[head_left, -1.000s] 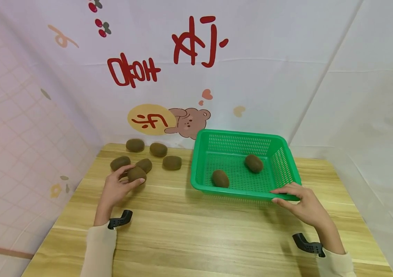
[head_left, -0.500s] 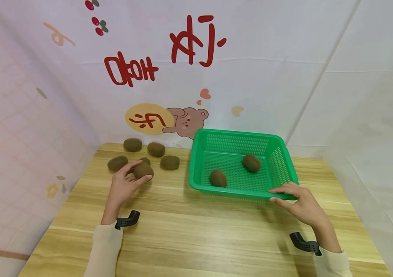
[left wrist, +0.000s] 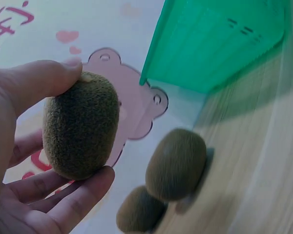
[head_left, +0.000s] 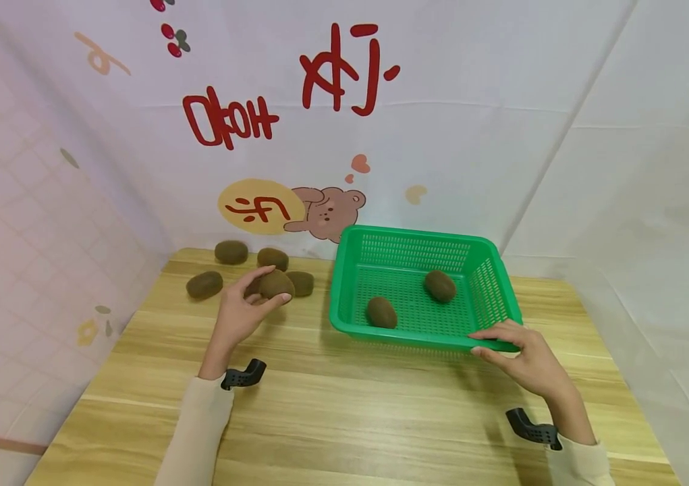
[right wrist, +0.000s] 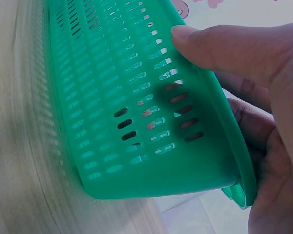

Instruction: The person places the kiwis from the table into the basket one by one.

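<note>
My left hand (head_left: 242,312) holds a brown kiwi (head_left: 277,285) between thumb and fingers. In the left wrist view, the thumb lies along one end of this kiwi (left wrist: 80,126) and the fingertips support the other. Behind it on the table is another kiwi (head_left: 304,283), partly overlapped by the held one. My right hand (head_left: 531,356) pinches the front right rim of a green plastic basket (head_left: 411,338), thumb outside the wall and fingers over the edge. Two kiwis lie apart inside the basket, one near the front left (head_left: 382,312) and the other farther back (head_left: 440,286).
More loose kiwis lie at the table's back left, including one by the left edge (head_left: 204,285), one at the back (head_left: 231,252) and another beside it (head_left: 272,258). A white printed backdrop (head_left: 453,135) rises behind the wooden table (head_left: 368,412).
My left hand has carried its kiwi rightward and slightly toward the back, away from the leftmost kiwis. My right hand stays on the basket rim, and the basket keeps its place.
</note>
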{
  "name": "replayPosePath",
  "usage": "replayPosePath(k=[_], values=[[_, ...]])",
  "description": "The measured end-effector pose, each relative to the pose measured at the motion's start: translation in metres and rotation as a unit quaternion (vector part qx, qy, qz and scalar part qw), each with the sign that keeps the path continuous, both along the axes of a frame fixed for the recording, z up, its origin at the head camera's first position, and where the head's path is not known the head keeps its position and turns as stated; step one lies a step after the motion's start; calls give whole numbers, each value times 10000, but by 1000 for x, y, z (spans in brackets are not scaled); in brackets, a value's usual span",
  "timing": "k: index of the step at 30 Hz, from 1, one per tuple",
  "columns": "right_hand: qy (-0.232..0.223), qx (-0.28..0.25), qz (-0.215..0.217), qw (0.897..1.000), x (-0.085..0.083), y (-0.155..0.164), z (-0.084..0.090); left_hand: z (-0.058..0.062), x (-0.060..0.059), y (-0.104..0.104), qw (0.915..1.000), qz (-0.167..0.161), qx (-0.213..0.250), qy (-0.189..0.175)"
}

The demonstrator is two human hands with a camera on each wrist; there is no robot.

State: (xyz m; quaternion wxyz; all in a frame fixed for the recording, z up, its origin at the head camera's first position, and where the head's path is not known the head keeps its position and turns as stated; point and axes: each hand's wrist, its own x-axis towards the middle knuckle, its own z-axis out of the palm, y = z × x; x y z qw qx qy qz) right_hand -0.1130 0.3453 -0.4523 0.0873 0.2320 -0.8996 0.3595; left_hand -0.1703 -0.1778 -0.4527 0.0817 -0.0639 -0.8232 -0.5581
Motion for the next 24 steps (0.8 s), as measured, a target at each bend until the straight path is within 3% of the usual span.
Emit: replayPosePath(k=[24], values=[[8,-7,-11,10000,-3,0,-1,26,-22,58,9939,-911,248,577]])
